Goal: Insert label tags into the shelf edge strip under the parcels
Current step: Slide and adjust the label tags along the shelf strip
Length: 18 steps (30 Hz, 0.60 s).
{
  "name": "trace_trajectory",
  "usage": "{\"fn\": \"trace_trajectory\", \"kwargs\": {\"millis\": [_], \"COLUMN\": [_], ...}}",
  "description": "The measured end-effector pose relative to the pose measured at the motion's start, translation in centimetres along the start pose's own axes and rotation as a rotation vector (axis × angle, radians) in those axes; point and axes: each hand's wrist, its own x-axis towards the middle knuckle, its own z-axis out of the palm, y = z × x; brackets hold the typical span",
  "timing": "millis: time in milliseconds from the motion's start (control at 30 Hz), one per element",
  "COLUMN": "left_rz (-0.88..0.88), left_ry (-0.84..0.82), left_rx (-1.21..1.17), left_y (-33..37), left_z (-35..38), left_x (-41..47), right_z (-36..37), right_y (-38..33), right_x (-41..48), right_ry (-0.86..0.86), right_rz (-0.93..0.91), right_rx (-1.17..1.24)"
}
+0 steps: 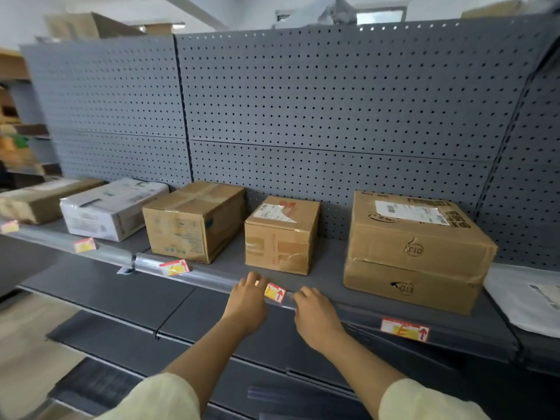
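A clear plastic edge strip (212,278) runs along the front of the grey shelf (327,265). My left hand (247,301) pinches a red, white and yellow label tag (275,293) against the strip, below a small cardboard parcel (280,236). My right hand (315,316) grips the strip just right of that tag, fingers curled over its edge. Other tags sit in the strip: one (175,267) under a brown parcel (194,221), one (85,245) under a white-wrapped parcel (113,207), one (405,328) under a large stacked parcel (418,250).
A grey pegboard back wall (333,101) rises behind the parcels. A flat brown parcel (42,198) and another tag (9,227) lie at the far left. A white bag (527,298) rests at the right. Lower dark shelves (121,301) jut out beneath my arms.
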Motion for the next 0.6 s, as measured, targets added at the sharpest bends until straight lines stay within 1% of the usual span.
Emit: {"fn": "trace_trajectory", "kwargs": {"millis": [133, 233, 433, 533, 600], "left_rz": [0.003, 0.075, 0.293, 0.363, 0.408], "left_ry": [-0.001, -0.02, 0.027, 0.059, 0.05], "left_rx": [-0.096, -0.112, -0.01, 0.011, 0.075], "left_y": [-3.4, -5.4, -6.9, -7.3, -7.9], "left_z": [-0.6, -0.4, 0.7, 1.2, 1.9], "left_x": [2.8, 4.1, 4.4, 4.0, 3.7], "right_z": [0.3, 0.8, 1.3, 1.5, 1.7], "right_y": [-2.7, -4.0, -5.6, -5.8, -5.9], "right_x": [2.8, 3.9, 4.5, 4.4, 4.3], "right_ry": [0.018, 0.022, 0.055, 0.062, 0.073], "right_rz": [0.092, 0.171, 0.287, 0.303, 0.303], "right_rx": [-0.018, -0.033, -0.046, -0.055, -0.052]}}
